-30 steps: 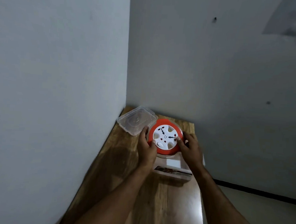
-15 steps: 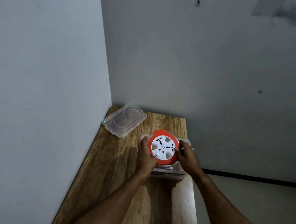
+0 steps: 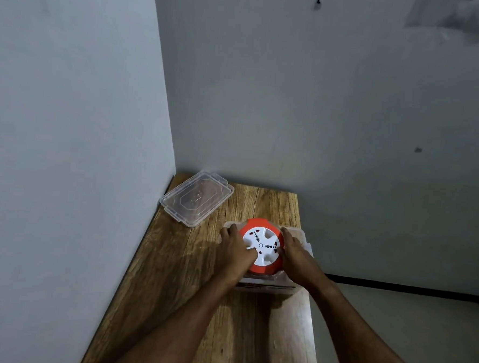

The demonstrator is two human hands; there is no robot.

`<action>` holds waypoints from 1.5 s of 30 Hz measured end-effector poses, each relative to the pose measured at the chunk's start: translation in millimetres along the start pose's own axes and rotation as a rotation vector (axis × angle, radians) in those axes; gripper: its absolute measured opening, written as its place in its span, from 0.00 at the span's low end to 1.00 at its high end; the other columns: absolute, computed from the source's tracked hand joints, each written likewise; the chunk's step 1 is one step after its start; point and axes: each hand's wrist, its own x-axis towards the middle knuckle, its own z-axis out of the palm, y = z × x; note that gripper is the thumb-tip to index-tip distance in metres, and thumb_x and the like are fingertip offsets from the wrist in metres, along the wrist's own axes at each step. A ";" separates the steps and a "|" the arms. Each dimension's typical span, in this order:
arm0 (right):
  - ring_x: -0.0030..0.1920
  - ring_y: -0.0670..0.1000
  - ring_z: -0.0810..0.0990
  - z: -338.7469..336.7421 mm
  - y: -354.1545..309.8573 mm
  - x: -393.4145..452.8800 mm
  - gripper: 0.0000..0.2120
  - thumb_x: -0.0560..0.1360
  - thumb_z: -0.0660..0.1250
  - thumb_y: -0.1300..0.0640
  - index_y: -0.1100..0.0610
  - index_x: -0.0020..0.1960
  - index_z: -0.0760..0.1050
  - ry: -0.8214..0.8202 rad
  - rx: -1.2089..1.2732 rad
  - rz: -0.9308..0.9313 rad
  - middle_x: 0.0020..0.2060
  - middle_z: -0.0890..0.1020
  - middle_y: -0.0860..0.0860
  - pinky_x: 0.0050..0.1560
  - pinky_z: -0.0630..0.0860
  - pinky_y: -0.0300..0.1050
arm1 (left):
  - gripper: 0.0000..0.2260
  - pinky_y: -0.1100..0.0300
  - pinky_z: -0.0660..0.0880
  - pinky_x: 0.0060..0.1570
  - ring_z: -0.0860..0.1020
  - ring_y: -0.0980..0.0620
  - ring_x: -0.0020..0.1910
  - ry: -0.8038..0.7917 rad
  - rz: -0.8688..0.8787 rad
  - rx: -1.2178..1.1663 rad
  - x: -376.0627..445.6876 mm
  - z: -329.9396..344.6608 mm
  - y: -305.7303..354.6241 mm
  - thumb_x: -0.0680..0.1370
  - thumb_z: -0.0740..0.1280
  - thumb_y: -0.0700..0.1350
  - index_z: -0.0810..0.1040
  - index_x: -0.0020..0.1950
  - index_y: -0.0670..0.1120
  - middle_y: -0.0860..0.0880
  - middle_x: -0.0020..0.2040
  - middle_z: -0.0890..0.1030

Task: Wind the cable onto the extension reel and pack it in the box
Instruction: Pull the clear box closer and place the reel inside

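1. The wooden desk (image 3: 171,275) stood in a corner between two plain walls, its left edge against the left wall and its far edge against the back wall.
2. A clear plastic lid (image 3: 196,197) lay flat on the far left corner of the desk, close to the left wall and well apart from the hands.
3. A clear box (image 3: 299,235) sat near the right edge of the desk, on top of a white carton (image 3: 265,288) whose printed front face showed below it.
4. The extension reel (image 3: 260,250), orange with a white socket face turned up, sat partly down inside the clear box, its upper part above the rim. No loose cable could be made out.
5. The left hand (image 3: 235,251) gripped the left side of the reel, fingers curled along its orange edge and the thumb lying on the white face.
6. The right hand (image 3: 294,253) gripped the right side of the reel the same way, fingers bent along the orange edge between the reel and the box wall, thumb at the edge of the white face.
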 end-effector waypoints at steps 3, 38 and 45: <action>0.71 0.60 0.75 3.4 0.0 -0.1 0.35 0.83 0.64 0.57 0.60 0.82 0.48 0.014 -0.050 -0.023 0.76 0.68 0.63 0.66 0.77 0.57 | 0.34 0.58 0.73 0.40 0.78 0.41 0.62 -0.021 0.007 0.072 3.1 -3.2 -0.9 0.72 0.75 0.41 0.64 0.75 0.44 0.44 0.74 0.65; 0.60 0.53 0.81 21.1 -29.0 11.2 0.22 0.83 0.60 0.45 0.57 0.72 0.69 0.080 -0.255 0.036 0.64 0.80 0.55 0.59 0.78 0.47 | 0.21 0.60 0.82 0.47 0.83 0.48 0.56 0.185 0.168 0.279 8.9 -3.3 -33.8 0.79 0.69 0.39 0.72 0.72 0.41 0.44 0.61 0.81; 0.62 0.53 0.79 -13.8 -63.8 48.9 0.26 0.82 0.64 0.47 0.56 0.76 0.67 0.187 -0.198 -0.139 0.65 0.79 0.56 0.60 0.78 0.48 | 0.05 0.68 0.78 0.34 0.81 0.59 0.37 0.447 0.112 -0.178 30.8 -55.7 -17.6 0.81 0.68 0.40 0.83 0.51 0.46 0.53 0.42 0.84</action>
